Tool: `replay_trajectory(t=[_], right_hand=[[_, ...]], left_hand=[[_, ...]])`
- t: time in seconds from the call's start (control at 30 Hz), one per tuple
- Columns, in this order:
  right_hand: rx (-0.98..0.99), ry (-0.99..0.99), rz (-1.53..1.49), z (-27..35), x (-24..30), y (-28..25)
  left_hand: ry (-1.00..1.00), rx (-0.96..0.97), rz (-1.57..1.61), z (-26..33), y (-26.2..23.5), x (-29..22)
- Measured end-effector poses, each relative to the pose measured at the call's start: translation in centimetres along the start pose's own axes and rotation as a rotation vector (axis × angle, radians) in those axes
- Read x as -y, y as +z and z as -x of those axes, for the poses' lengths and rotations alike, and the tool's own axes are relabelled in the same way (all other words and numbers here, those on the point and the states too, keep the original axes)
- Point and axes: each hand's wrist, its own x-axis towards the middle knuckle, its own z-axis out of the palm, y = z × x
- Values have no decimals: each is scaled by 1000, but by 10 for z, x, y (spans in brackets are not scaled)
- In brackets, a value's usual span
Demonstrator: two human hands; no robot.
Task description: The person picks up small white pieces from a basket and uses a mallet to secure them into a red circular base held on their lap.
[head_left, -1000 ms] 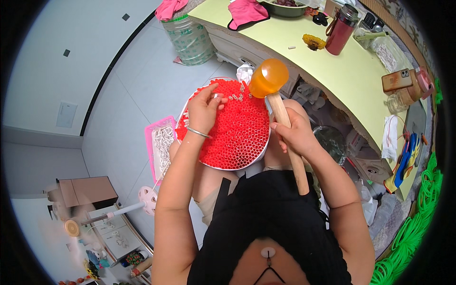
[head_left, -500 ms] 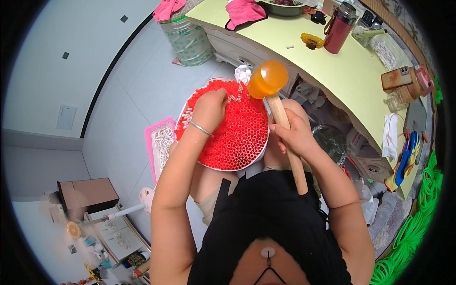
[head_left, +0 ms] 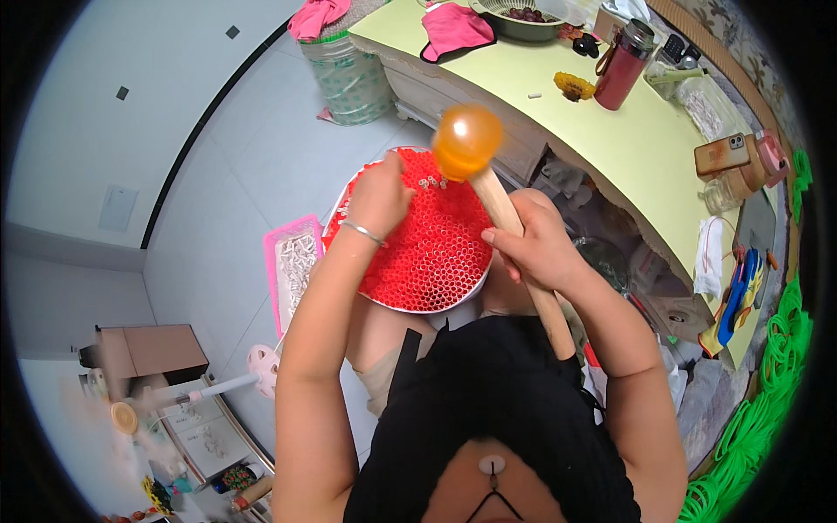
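Note:
A wooden-handled mallet point(head_left: 497, 200) with a translucent orange head is held in my right hand point(head_left: 536, 246), fingers wrapped around the handle. Its head is raised over the far right part of a round white-rimmed container on my lap, packed with short red tubes point(head_left: 427, 253) standing on end. Over the far left part of these tubes is my left hand point(head_left: 380, 196), its fingers curled together; what they pinch, if anything, is hidden. Several pale small pieces point(head_left: 432, 183) stick up among the red tubes between the hand and the mallet head.
Left of my lap, a pink basket point(head_left: 272, 270) holds many small white pieces. A yellow-topped table point(head_left: 602, 131) curves along the right, bearing a red thermos point(head_left: 624, 65), a phone point(head_left: 722, 154) and a bowl of grapes point(head_left: 523, 30). Green cord point(head_left: 758, 410) lies at far right.
The mallet head has swung left and slightly up, closer to my left hand. My left hand has shifted a little to the left over the tubes.

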Motion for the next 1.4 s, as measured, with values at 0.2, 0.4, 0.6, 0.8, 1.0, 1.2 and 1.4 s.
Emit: replay_trajectory(t=[0.2,0.4,0.6,0.8,1.0,1.2,1.4], right_hand=[[-29,-304,627,-21,4,5],[-70,-73,407,-17,1,-13],[-296,-24,-124,7,-36,-61],[-594,36,-256,30,-70,-113],[-648,38,-383,49,-81,-137],[-613,64,-521,57,-83,-146],[-595,55,-390,51,-90,-141]], left_hand=[[-138,-143,253,18,-12,13],[-339,-131,457,24,-23,26],[-72,-136,270,-12,-23,0],[283,-13,120,-105,26,-84],[307,102,-212,-187,109,-148],[255,72,-344,-224,160,-162],[280,-19,-222,-219,149,-142]])
